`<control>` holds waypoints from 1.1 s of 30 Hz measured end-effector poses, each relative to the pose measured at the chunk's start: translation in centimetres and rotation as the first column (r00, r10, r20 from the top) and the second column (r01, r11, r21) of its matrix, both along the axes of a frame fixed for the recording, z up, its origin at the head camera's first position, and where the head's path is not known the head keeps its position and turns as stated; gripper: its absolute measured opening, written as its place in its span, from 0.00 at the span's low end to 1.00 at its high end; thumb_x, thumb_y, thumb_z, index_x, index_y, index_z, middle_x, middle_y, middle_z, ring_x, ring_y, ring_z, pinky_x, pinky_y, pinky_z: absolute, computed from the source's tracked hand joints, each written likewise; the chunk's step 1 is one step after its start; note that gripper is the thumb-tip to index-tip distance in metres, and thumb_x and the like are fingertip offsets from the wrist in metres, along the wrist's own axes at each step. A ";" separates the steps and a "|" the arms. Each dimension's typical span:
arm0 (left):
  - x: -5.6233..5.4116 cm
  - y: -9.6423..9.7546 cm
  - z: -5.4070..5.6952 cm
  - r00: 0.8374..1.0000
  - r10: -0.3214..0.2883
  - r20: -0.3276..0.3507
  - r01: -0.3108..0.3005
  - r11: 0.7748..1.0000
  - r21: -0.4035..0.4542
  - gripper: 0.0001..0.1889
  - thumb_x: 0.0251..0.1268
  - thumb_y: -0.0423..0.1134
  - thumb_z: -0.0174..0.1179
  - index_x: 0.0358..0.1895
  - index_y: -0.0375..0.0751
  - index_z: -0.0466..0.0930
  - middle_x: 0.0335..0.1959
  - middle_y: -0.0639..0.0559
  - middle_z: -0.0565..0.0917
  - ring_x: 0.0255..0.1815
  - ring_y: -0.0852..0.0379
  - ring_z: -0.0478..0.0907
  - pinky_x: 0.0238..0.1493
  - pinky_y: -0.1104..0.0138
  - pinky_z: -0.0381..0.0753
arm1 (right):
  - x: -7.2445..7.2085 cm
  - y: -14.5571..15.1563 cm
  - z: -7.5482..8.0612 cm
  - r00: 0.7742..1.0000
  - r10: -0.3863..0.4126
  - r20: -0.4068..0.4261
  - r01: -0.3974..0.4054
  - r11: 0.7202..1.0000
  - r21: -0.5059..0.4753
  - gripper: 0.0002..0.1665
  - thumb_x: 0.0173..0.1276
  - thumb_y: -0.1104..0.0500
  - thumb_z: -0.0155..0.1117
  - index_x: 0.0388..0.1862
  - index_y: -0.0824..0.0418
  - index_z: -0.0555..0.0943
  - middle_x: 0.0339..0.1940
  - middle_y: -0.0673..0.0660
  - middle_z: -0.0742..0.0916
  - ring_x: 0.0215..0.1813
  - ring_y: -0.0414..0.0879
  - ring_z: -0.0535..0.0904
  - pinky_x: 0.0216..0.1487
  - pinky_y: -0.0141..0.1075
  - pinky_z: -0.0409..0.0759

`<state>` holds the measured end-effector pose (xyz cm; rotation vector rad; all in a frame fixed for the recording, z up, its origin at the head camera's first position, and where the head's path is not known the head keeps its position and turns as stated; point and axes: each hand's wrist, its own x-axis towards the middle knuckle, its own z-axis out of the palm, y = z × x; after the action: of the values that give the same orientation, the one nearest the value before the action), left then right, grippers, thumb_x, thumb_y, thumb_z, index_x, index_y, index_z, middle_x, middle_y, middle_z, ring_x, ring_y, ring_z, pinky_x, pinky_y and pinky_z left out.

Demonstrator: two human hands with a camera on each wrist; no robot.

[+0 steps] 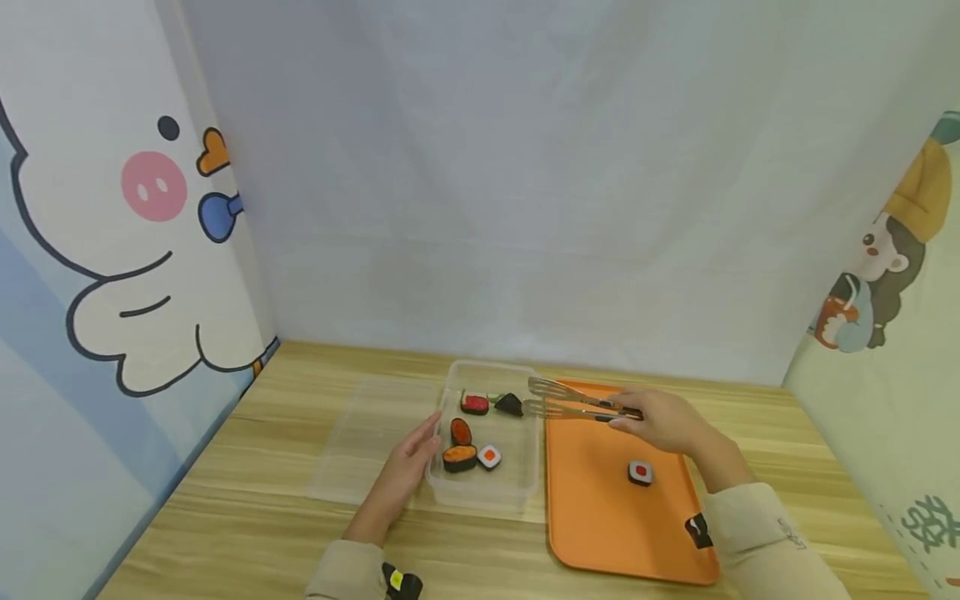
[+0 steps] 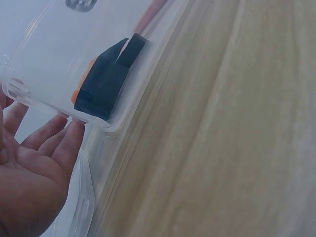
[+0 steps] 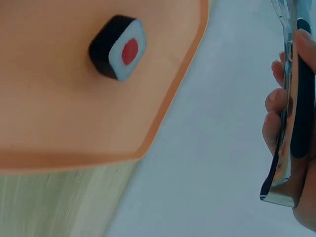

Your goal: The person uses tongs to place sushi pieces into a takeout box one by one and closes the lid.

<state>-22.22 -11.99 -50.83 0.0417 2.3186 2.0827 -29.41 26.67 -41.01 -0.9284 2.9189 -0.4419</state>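
Observation:
My right hand (image 1: 663, 417) grips metal tongs (image 3: 291, 128). Their two arms are spread, with nothing between the tips, which hang by the right rim of a clear plastic container (image 1: 517, 487). With its fingers fairly straight, my left hand (image 1: 408, 467) touches the container's left side; in the left wrist view its fingertips (image 2: 75, 129) meet the rim. Inside lie toy sushi pieces: a red-topped one (image 1: 474, 405), a dark triangular one (image 1: 510, 406), a reddish oval one (image 1: 461, 432), an orange-topped one (image 1: 460, 460) and a white roll (image 1: 490, 457). Another sushi roll (image 1: 641, 473) sits below my right hand.
The orange tray (image 1: 600, 525) bearing that single roll stands right of the container. A flat transparent lid-like sheet (image 1: 360, 437) lies on the wooden table (image 1: 225, 500) at the left. A pale curtain (image 1: 525, 183) closes off the back, with printed cloth on both sides.

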 end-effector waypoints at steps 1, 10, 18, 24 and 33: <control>0.0 0.0 0.0 1.000 0.002 0.001 -0.002 1.000 -0.004 0.26 0.78 0.41 0.48 0.75 0.42 0.61 0.75 0.38 0.57 0.74 0.38 0.50 0.72 0.47 0.49 | 0.2 0.5 0.2 1.000 -0.007 -0.003 0.007 1.000 0.000 0.26 0.72 0.50 0.61 0.61 0.66 0.79 0.61 0.71 0.78 0.57 0.65 0.76 0.54 0.59 0.75; -0.2 0.0 -0.2 1.000 0.004 0.000 -0.004 1.000 -0.007 0.26 0.78 0.41 0.48 0.75 0.42 0.61 0.75 0.39 0.57 0.75 0.39 0.50 0.72 0.48 0.48 | 2.7 5.6 0.5 0.999 -0.026 -0.044 0.024 0.999 -0.034 0.22 0.69 0.52 0.65 0.54 0.67 0.82 0.37 0.48 0.81 0.30 0.38 0.72 0.29 0.36 0.72; -0.2 0.1 -0.3 1.000 0.010 -0.012 -0.010 1.000 -0.020 0.26 0.78 0.40 0.49 0.74 0.41 0.61 0.74 0.38 0.58 0.74 0.38 0.51 0.72 0.47 0.49 | 4.5 9.4 -0.6 0.998 -0.035 -0.044 0.032 0.998 -0.056 0.18 0.67 0.54 0.67 0.50 0.64 0.83 0.30 0.40 0.74 0.26 0.33 0.64 0.24 0.31 0.64; -0.3 0.0 -0.3 1.000 0.010 -0.005 -0.010 1.000 -0.015 0.26 0.78 0.41 0.49 0.75 0.42 0.61 0.75 0.38 0.57 0.74 0.38 0.51 0.72 0.47 0.50 | 5.3 11.3 -1.8 0.999 -0.044 -0.010 0.044 0.998 -0.046 0.19 0.67 0.53 0.67 0.50 0.65 0.83 0.30 0.39 0.74 0.26 0.31 0.64 0.24 0.30 0.64; -0.5 0.1 -0.5 1.000 0.015 0.014 -0.014 1.000 -0.008 0.26 0.78 0.41 0.48 0.75 0.42 0.61 0.75 0.39 0.57 0.74 0.39 0.51 0.72 0.48 0.50 | 6.3 13.1 -3.4 0.995 -0.079 0.069 0.079 0.997 -0.002 0.25 0.67 0.48 0.66 0.52 0.67 0.83 0.30 0.39 0.74 0.26 0.31 0.65 0.23 0.31 0.65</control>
<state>-22.71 -11.92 -51.35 0.0104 2.3263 2.0734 -23.07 39.75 -44.41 -0.7839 2.9015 -0.4749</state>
